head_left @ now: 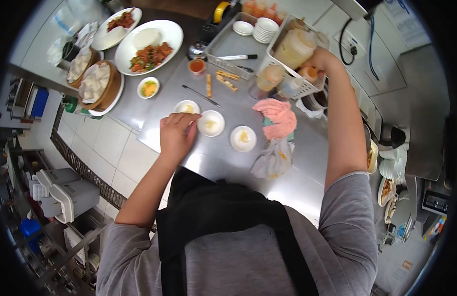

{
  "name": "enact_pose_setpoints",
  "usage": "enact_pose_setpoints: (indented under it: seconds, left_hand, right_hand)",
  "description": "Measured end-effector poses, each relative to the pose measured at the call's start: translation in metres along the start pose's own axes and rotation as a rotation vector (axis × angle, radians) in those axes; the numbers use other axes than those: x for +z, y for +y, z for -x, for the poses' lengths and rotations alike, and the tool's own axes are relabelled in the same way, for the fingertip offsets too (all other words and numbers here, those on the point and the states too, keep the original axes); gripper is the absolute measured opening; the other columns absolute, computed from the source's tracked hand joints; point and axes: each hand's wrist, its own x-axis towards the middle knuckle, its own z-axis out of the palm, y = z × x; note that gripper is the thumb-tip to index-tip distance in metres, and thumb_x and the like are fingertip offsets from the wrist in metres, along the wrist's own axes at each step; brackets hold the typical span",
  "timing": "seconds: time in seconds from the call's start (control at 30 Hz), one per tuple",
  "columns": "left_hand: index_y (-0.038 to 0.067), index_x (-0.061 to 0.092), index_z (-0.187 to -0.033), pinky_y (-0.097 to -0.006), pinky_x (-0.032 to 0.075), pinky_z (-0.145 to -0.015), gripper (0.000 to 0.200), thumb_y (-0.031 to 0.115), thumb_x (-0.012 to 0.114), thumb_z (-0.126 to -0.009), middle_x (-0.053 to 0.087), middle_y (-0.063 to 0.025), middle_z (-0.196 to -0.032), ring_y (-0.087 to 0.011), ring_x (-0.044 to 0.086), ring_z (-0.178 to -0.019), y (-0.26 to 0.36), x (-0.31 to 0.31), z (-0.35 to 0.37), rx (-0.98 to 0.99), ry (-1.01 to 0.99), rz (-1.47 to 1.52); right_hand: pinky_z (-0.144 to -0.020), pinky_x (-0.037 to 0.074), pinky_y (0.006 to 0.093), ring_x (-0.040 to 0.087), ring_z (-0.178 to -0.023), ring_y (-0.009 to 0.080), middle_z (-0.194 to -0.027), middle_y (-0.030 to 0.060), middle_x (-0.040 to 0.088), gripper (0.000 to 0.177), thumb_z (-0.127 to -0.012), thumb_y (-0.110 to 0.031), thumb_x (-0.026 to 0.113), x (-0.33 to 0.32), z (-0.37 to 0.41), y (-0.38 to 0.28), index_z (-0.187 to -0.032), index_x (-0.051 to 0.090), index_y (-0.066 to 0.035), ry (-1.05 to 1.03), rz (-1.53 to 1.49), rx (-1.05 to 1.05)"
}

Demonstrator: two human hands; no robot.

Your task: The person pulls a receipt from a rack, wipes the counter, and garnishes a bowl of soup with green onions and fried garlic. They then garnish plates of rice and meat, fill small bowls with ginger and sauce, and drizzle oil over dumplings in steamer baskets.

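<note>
My left hand [178,135] is at the near side of two small white dishes, its fingers extended and its thumb apart. The fingertips overlap the edge of the farther dish [188,105] and reach the rim of the nearer dish [211,129]. A third small dish [243,144] stands to their right; all three have a little pale yellow food in them. My right hand [325,60] reaches into a white basket [303,91] of bottles. Its fingers curl behind a large squeeze bottle [293,49], above an orange-topped bottle [308,74]; what they grip is hidden.
Pink cloths [275,118] and a stained white cloth [273,160] lie right of the dishes. A pen [201,95], clips [227,81] and a sauce cup [197,66] are farther back. Oval plates of food [171,37] and dumpling steamers [102,91] stand left.
</note>
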Motion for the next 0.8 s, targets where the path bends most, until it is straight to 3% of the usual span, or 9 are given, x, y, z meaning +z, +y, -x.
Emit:
enact_pose_setpoints:
  seconds: [0.03, 0.17, 0.23, 0.3, 0.47, 0.57, 0.67, 0.73, 0.8]
  left_hand:
    - [0.016, 0.066, -0.112, -0.0367, 0.041, -0.084, 0.037, 0.01, 0.071, -0.075, 0.066, -0.0042, -0.104, -0.0223, 0.061, -0.098, -0.003, -0.005, 0.003, -0.031, 0.053, 0.03]
    - [0.015, 0.065, -0.114, -0.0387, 0.043, -0.084, 0.041, 0.007, 0.072, -0.074, 0.063, -0.0047, -0.112, -0.0249, 0.06, -0.1, -0.036, -0.018, 0.019, -0.1, 0.096, 0.162]
    - [0.013, 0.065, -0.114, -0.0392, 0.046, -0.083, 0.041, 0.007, 0.072, -0.074, 0.062, -0.0068, -0.111, -0.0269, 0.06, -0.099, -0.06, -0.019, 0.022, -0.091, 0.095, 0.256]
    - [0.011, 0.065, -0.112, -0.0378, 0.048, -0.084, 0.037, 0.009, 0.073, -0.076, 0.06, -0.0093, -0.11, -0.0288, 0.06, -0.099, -0.079, -0.023, 0.023, -0.129, 0.058, 0.339]
    - [0.009, 0.065, -0.11, -0.0363, 0.05, -0.085, 0.034, 0.011, 0.074, -0.077, 0.059, -0.0108, -0.107, -0.0301, 0.06, -0.1, -0.123, -0.036, 0.014, -0.136, -0.064, 0.481]
    - [0.008, 0.063, -0.111, -0.0341, 0.051, -0.081, 0.036, 0.01, 0.076, -0.077, 0.058, -0.0101, -0.105, -0.0276, 0.06, -0.095, -0.139, -0.031, 0.005, -0.041, -0.129, 0.551]
    - [0.009, 0.061, -0.116, -0.0296, 0.051, -0.07, 0.043, 0.012, 0.078, -0.076, 0.056, -0.0079, -0.106, -0.0194, 0.058, -0.086, -0.144, -0.025, -0.003, 0.004, -0.242, 0.571]
    - [0.01, 0.054, -0.127, -0.0303, 0.051, -0.076, 0.061, 0.014, 0.082, -0.072, 0.053, -0.0098, -0.116, -0.0201, 0.057, -0.093, -0.146, -0.02, -0.009, 0.09, -0.311, 0.567]
    - [0.008, 0.048, -0.134, -0.0338, 0.052, -0.083, 0.074, 0.017, 0.085, -0.07, 0.05, -0.0137, -0.123, -0.0246, 0.057, -0.102, -0.143, -0.014, -0.017, 0.186, -0.317, 0.578]
  right_hand:
    - [-0.051, 0.055, 0.0356, 0.066, -0.069, 0.0211, -0.084, 0.0102, 0.07, 0.043, -0.066, -0.017, 0.082, 0.0, 0.002, -0.004, -0.104, 0.068, -0.002, -0.01, -0.058, 0.03]
    - [-0.056, 0.053, 0.0276, 0.066, -0.068, 0.0162, -0.083, 0.0093, 0.07, 0.051, -0.065, -0.028, 0.083, 0.004, -0.003, 0.031, -0.107, 0.07, -0.002, 0.18, -0.058, -0.178]
    - [-0.058, 0.052, 0.0271, 0.063, -0.074, 0.0137, -0.09, 0.0068, 0.069, 0.064, -0.068, -0.027, 0.081, 0.007, 0.04, 0.019, -0.125, 0.06, -0.005, 0.32, -0.307, 0.078]
    - [-0.067, 0.052, 0.0275, 0.063, -0.085, 0.0146, -0.103, 0.0077, 0.067, 0.061, -0.072, -0.024, 0.079, 0.009, 0.09, 0.004, -0.127, 0.059, -0.009, 0.493, -0.447, 0.062]
    - [-0.086, 0.049, 0.0269, 0.062, -0.099, 0.0158, -0.112, 0.0094, 0.065, 0.051, -0.083, -0.023, 0.076, 0.027, 0.183, -0.014, -0.126, 0.058, -0.005, 0.921, -0.08, 0.068]
    - [-0.091, 0.047, 0.0268, 0.061, -0.102, 0.0141, -0.112, 0.0085, 0.065, 0.043, -0.09, -0.017, 0.071, 0.047, 0.235, -0.041, -0.126, 0.056, 0.002, 1.232, -0.519, -0.138]
    - [-0.087, 0.048, 0.0259, 0.062, -0.099, 0.0153, -0.112, 0.008, 0.065, 0.038, -0.096, -0.022, 0.061, 0.071, 0.263, -0.079, -0.127, 0.056, 0.001, 1.218, -0.87, -0.194]
    - [-0.095, 0.047, 0.0331, 0.061, -0.108, 0.0205, -0.116, 0.013, 0.062, 0.035, -0.098, -0.019, 0.053, 0.097, 0.267, -0.107, -0.126, 0.055, 0.001, 1.033, -0.646, -0.108]
    - [-0.092, 0.047, 0.0307, 0.059, -0.104, 0.0168, -0.111, 0.0086, 0.062, 0.032, -0.097, -0.019, 0.053, 0.139, 0.254, -0.147, -0.124, 0.056, -0.003, 0.698, -0.825, -0.087]
